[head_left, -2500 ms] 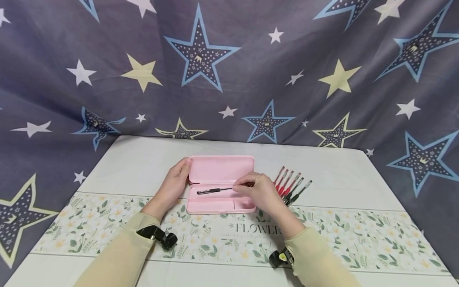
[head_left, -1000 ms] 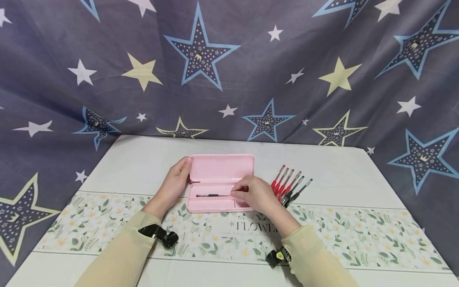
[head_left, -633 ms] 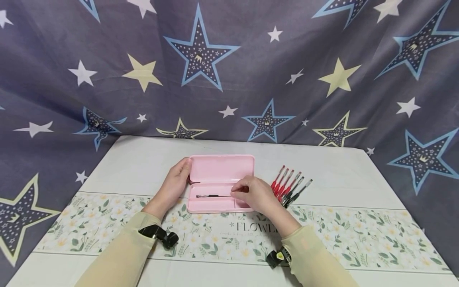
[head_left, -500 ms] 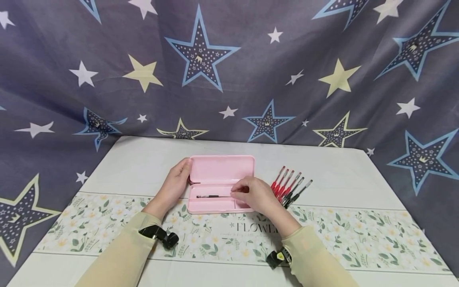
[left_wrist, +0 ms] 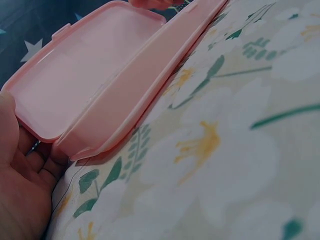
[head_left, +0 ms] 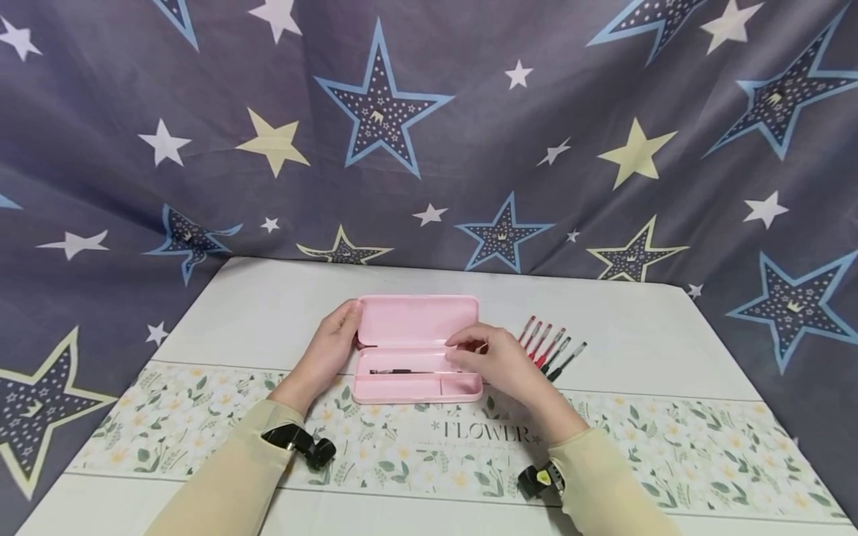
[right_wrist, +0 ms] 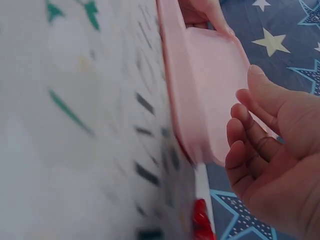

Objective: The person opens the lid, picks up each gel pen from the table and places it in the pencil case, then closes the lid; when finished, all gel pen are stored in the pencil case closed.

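A pink pencil case (head_left: 417,321) lies open on the table, its lid raised at the back. A black pen (head_left: 401,371) lies lengthwise in the larger, rear compartment. My left hand (head_left: 328,348) grips the left edge of the case near the hinge, thumb on the lid and fingers behind it, as the left wrist view shows of the hand (left_wrist: 25,185). Over the right end of the case is my right hand (head_left: 503,363). In the right wrist view this hand (right_wrist: 282,150) has loosely bent fingers, thumb apart, and holds nothing.
Several red pens (head_left: 543,341) and black pens (head_left: 568,361) lie side by side on the table right of the case, partly behind my right hand. A flower-printed strip (head_left: 402,461) crosses the white table. A star-patterned curtain (head_left: 469,164) hangs behind.
The right hand brought the black pen down into the case's rear compartment, let go of it and moved slightly up and right, fingers parted. My left hand keeps its grip on the case.
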A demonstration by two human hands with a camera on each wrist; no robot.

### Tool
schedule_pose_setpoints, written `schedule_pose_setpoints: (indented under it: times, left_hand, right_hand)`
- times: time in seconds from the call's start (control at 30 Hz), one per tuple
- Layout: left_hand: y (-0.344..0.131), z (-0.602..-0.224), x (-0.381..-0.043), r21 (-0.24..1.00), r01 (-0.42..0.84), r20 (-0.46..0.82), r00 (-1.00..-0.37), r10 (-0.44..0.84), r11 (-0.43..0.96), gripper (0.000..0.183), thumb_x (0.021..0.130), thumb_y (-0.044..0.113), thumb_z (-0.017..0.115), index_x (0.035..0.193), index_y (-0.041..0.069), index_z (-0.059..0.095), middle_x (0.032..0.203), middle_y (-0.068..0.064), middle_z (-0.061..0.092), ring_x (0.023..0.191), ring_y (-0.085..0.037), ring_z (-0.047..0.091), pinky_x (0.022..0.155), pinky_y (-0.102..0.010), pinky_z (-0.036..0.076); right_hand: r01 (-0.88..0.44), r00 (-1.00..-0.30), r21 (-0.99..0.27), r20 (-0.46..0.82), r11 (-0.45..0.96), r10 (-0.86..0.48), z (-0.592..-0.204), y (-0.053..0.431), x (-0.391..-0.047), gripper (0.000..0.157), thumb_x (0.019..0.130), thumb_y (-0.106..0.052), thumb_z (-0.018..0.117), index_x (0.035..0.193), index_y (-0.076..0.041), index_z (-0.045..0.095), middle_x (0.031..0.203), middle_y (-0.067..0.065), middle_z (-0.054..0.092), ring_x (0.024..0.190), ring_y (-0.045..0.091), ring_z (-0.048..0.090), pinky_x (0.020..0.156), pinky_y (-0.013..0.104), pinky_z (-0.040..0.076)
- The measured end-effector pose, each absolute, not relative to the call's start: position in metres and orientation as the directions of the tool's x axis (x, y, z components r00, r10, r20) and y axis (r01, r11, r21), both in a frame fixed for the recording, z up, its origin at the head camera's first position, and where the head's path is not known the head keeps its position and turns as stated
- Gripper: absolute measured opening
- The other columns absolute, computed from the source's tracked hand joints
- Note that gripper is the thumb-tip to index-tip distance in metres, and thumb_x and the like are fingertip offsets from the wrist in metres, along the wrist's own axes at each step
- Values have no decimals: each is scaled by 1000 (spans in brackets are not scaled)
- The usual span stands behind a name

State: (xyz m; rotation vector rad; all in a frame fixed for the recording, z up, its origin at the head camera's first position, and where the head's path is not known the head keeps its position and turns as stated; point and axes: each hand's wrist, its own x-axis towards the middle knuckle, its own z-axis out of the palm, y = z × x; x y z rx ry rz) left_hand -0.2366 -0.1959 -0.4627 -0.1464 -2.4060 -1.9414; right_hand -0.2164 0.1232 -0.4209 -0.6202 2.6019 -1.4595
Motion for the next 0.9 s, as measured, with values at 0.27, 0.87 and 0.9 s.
schedule_pose_setpoints:
  times: [0.27, 0.87, 0.9]
  left_hand:
    - [-196, -463, -237, 967, 99, 93, -995, 37, 233, 55, 119, 53, 36, 139, 9, 64, 117, -18, 61, 120, -27, 52, 112, -45, 36]
    - [-190, -451, -231, 962, 88, 84, -996, 26, 258, 51, 122, 41, 32, 135, 3, 63, 118, -22, 60, 121, -30, 51, 114, -47, 36]
    - [-191, -454, -233, 961, 89, 85, -996, 28, 260, 51, 122, 42, 32, 134, 3, 63, 117, -22, 59, 119, -30, 51, 113, -46, 37]
  right_hand:
    - [-337, -922, -798, 173, 499, -345, -408, 156, -218, 21, 100, -19, 86, 119, -10, 83, 107, 0, 77, 94, 19, 67, 84, 34, 56]
    - [-247, -965, -816, 156, 522, -213, -408, 242, -216, 32, 106, -26, 80, 131, -5, 77, 107, 10, 79, 98, 35, 73, 81, 31, 58]
    - [-243, -966, -813, 154, 529, -206, -408, 245, -216, 33, 106, -26, 80, 131, -5, 77, 106, 10, 79, 98, 36, 73, 81, 30, 58]
